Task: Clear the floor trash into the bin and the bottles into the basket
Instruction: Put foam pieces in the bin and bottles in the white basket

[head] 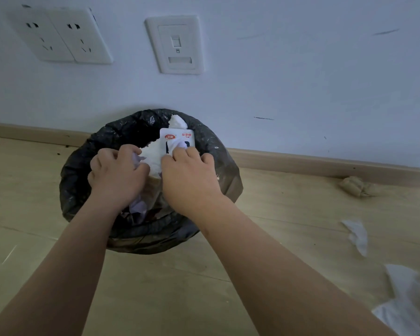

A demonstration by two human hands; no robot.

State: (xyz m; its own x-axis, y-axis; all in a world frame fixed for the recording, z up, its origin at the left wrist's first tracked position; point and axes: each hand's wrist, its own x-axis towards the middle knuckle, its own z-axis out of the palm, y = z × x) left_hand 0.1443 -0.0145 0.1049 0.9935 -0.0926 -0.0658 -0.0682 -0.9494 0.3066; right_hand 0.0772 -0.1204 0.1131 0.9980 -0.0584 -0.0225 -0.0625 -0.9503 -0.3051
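Head view: both hands hang over the bin [75,180] so trash drops inside. The left hand [118,170] grip holds crumpled tissue [153,158]; the right hand [188,173] grip holds a white packet [177,137]. More loose tissues [357,235] lie on the floor [155,287].

- Left hand [118,172], a little left of the frame's centre — bare, with short fingers and rounded knuckles.
- Right hand [189,177], just right of centre: bare as well, broad across the back.
- Left forearm [66,251], reaching the lower left corner — uncovered along all that shows.
- Right forearm [264,258], reaching the lower right edge, likewise uncovered, smooth and slim.
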